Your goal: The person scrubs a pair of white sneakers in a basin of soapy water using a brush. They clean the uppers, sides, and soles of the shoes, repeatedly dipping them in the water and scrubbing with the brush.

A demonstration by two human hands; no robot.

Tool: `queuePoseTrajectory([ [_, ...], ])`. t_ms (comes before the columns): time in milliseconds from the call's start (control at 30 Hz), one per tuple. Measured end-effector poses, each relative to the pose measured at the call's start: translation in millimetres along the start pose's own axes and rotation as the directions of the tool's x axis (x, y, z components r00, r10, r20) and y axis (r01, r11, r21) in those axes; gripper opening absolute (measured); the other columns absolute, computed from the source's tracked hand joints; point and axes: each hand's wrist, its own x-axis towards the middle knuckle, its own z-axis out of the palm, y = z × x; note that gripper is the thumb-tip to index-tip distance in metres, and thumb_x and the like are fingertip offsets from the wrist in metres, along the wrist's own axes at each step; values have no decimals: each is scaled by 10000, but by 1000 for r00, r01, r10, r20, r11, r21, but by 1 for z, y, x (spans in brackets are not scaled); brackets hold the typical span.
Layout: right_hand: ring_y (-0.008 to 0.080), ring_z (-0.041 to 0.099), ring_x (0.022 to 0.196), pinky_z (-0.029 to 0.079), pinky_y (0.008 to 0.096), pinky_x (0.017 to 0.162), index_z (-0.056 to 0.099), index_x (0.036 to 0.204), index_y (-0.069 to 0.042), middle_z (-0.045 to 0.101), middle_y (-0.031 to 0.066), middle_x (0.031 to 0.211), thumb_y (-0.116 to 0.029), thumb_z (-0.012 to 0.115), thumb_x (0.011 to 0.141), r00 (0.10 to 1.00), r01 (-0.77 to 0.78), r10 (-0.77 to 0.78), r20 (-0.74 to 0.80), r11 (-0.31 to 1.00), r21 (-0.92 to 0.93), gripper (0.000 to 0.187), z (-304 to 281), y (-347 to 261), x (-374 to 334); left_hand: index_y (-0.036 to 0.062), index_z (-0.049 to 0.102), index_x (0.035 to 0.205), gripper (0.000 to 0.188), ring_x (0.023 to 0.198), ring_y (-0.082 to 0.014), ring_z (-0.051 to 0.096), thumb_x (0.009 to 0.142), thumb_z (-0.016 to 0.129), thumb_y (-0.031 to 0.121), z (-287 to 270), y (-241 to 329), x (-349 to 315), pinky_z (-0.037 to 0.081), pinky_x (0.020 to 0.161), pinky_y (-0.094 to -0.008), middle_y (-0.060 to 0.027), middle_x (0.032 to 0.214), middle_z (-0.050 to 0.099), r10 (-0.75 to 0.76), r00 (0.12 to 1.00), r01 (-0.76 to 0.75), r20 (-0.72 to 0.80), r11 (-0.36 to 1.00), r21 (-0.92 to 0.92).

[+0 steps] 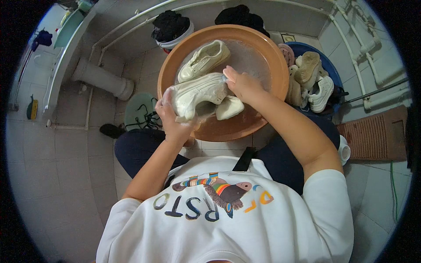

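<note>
Evidently, the white shoe (202, 89) was held above the orange basin (281, 65) so drips would fall back inside. Left hand (173, 122) curled firmly round its left end, probably steadying it. Right hand (242, 85) at the other end, fingers partly hidden; closure and hold couldn't be told. Second shoe (207, 59) lay toward the far-left rim (180, 44), crowding that side. Open water (250, 55) lay rightward; blue tub (323, 57) stood just past the basin.

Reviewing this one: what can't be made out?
Head view, all of these:
What, if anything, the right hand grips: hidden by its own fingers.
Far side of the held shoe: turned away.
Floor of the orange basin: under cloudy water.
Lower contents of the blue basin: beneath shoes.
</note>
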Motion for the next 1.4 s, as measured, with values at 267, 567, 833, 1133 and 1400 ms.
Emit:
queuePoseTrajectory([
  [267, 387, 608, 801, 505, 482, 621, 437, 1091, -165, 594, 216, 1000, -247, 437, 857, 938, 324, -341, -61, 927, -186, 248, 1, -51, -22, 110, 412, 1228, 770, 1110, -411, 346, 538, 745, 180, -9, -14, -28, 351, 936, -466, -231, 1185, 336, 142, 984, -151, 109, 985, 79],
  [567, 407, 603, 801, 476, 519, 712, 436, 1127, -182, 578, 262, 1037, -293, 385, 886, 906, 374, -389, -167, 920, -117, 270, 14, -69, -40, 99, 392, 1248, 853, 1113, -425, 341, 488, 775, 161, -10, -11, -25, 353, 931, -475, -229, 1176, 337, 222, 962, -240, 159, 965, 106],
  [833, 379, 601, 766, 495, 493, 656, 440, 1126, -170, 563, 204, 1112, -240, 413, 864, 939, 283, -308, -153, 945, -162, 273, 2, -56, -26, 32, 275, 1335, 1064, 1102, -410, 343, 430, 815, 178, -2, -5, -16, 346, 928, -464, -243, 1190, 320, 223, 961, -245, 166, 961, 130],
  [1133, 378, 621, 700, 499, 489, 593, 448, 935, -125, 621, 206, 777, -201, 424, 875, 916, 296, -310, -256, 951, -91, 100, -16, -44, -35, -65, 237, 1321, 907, 1085, -395, 387, 593, 735, 145, -5, 2, -6, 346, 931, -453, -247, 1178, 403, 242, 953, -274, 185, 946, 175],
  [1400, 368, 586, 883, 489, 472, 711, 416, 1270, -177, 564, 131, 1163, -256, 433, 882, 989, 147, -142, 41, 956, -256, 397, -11, -31, -1, -9, 248, 1327, 983, 1115, -393, 361, 533, 787, 205, -13, -7, -16, 344, 950, -433, -236, 1181, 378, 128, 969, -167, 212, 969, 180],
])
